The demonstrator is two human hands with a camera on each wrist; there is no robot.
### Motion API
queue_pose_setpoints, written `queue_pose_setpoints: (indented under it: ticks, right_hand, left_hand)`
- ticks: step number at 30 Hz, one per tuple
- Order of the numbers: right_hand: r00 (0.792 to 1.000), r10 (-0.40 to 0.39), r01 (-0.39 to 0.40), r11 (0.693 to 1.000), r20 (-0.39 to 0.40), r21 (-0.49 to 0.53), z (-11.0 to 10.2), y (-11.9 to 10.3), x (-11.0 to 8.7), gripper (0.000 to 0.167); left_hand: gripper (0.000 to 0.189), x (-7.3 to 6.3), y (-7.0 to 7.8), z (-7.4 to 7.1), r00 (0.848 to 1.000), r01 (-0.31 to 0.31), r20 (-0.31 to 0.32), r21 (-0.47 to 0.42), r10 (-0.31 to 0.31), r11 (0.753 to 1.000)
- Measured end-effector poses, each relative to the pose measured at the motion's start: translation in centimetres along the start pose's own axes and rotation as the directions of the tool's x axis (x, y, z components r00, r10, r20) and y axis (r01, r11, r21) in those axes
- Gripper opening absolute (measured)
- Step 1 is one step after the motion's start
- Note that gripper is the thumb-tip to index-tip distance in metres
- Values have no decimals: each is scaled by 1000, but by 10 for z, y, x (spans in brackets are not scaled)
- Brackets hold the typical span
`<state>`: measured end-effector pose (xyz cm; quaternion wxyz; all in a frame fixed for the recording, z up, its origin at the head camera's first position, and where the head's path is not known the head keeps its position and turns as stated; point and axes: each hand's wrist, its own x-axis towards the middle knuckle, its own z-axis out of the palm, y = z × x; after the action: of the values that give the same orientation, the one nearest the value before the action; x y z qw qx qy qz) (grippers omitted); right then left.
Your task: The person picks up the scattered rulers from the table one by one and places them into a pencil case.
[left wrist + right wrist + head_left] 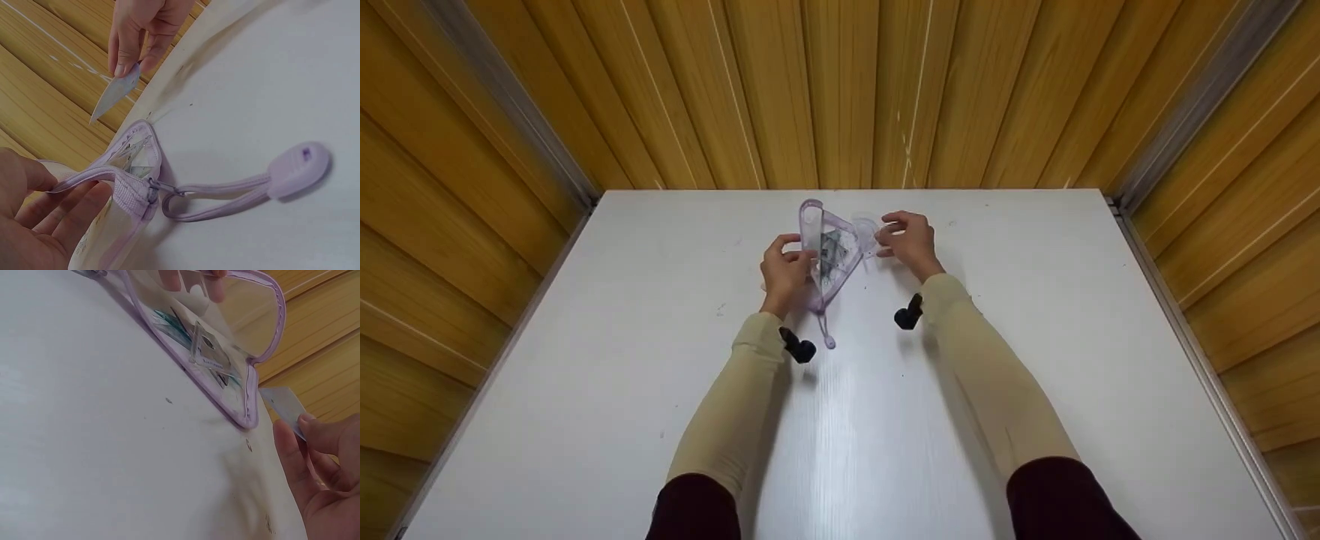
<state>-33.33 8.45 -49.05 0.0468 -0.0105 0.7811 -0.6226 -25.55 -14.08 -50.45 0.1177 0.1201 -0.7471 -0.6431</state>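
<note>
A see-through zip pouch [840, 259] with lilac trim stands unzipped near the table's far edge. My left hand [786, 271] grips its upper rim between thumb and fingers, holding the mouth apart. Inside lie a clear set square [211, 354] and other flat pieces, partly hidden by the pouch wall. From the zip hangs a lilac pull loop [225, 197] with a plastic tab [301, 169]. Just right of the mouth, my right hand [911, 244] pinches a thin translucent piece [287, 408], rounded like a protractor, by one edge. It appears apart from the pouch.
The white table [840, 420] extends around both arms. Wood-patterned panels [840, 90] rise behind it and along both sides. A black camera mount sits on each wrist, the left mount [799, 346] and the right mount [909, 313] near the pouch.
</note>
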Motion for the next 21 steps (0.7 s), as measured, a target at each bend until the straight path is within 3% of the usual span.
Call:
queue_pose_setpoints:
  ticks: [21]
  right_hand:
    - [999, 43, -43, 995, -7, -86, 43, -16, 3, 39]
  left_hand:
    - [34, -1, 0, 1, 1000, 26, 2, 11, -26, 1000]
